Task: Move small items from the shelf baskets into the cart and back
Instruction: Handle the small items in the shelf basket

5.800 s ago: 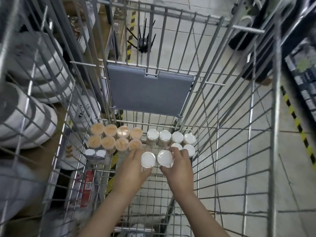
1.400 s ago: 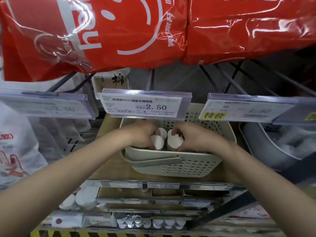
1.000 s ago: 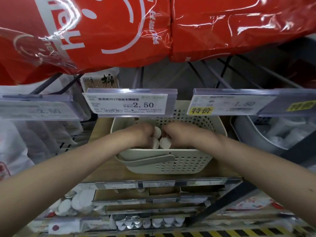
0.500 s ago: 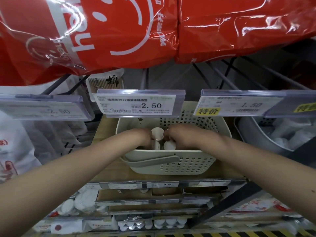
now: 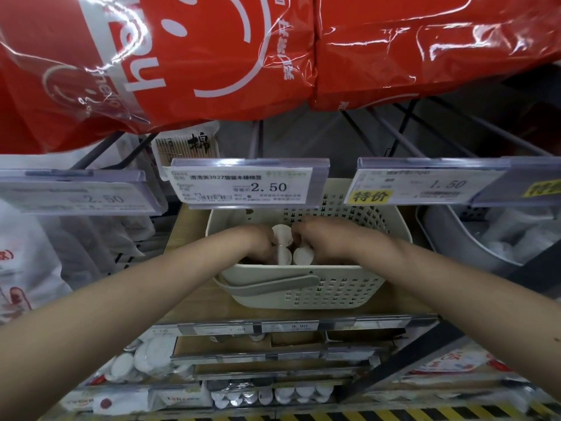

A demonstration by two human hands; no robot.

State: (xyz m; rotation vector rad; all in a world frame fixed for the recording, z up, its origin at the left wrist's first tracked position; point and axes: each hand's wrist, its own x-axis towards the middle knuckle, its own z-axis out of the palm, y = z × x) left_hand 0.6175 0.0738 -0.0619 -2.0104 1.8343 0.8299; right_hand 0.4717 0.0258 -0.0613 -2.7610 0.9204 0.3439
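A cream perforated basket [image 5: 334,294] with a grey handle stands on the wooden shelf. Both my hands reach into it. My left hand [image 5: 258,243] curls round a small white-lidded jar [image 5: 283,256]; a second white lid [image 5: 280,232] shows just above it. My right hand [image 5: 318,238] curls round another white-lidded jar [image 5: 302,256] beside it. The jars' bodies and my fingertips are hidden by the hands and the basket wall. The cart is out of view.
Price-tag holders [image 5: 249,185] hang just above the basket's back. Red plastic bags [image 5: 212,56] hang overhead. A grey basket [image 5: 455,238] stands to the right, white bags [image 5: 27,253] to the left. Lower shelves hold small white items [image 5: 282,395].
I went from the cart, where I held two white-lidded jars, to the shelf basket. Over the last second both hands have stayed inside the basket on the jars, shifting only slightly.
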